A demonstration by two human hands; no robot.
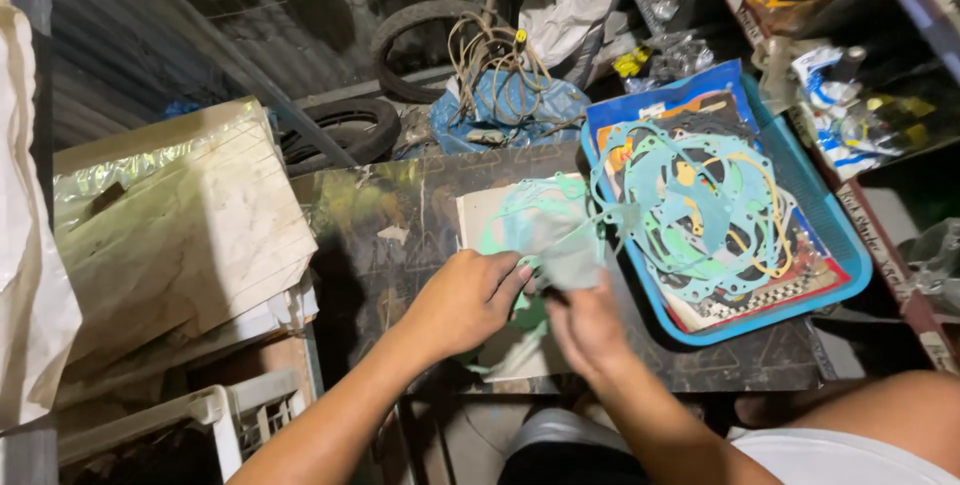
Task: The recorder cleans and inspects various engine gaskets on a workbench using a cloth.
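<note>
The left hand point(468, 297) and the right hand point(585, 330) met near the middle of the dark, scuffed desk point(400, 235), both pinching the same thin, pale green paper gasket point(572, 250). The left hand's fingers closed on its left edge and the right hand's fingertips gripped its lower edge, so the limp sheet hung between them, just above the knuckles. Neither hand was clearly nearer; the left reached in from the near left, the right from directly below. The gasket's long axis could not be told, since it was crumpled and blurred. From its upper right corner a narrow green strip ran up and right toward the blue plastic tray point(840, 245), where a tangle of more gaskets point(700, 205), green and yellowish rings and outlines, lay over dark printed card. Under the hands lay a flat cream cardboard sheet point(490, 215) with another green cut-out on it. To the left sat a worn box wrapped in shiny film point(180, 225), with a white plastic crate point(230, 415) nearer. Far across the desk lay rubber tyres point(345, 130), a coil of cables point(495, 55) on a blue bag, and cluttered shelves point(880, 95) to the right.
</note>
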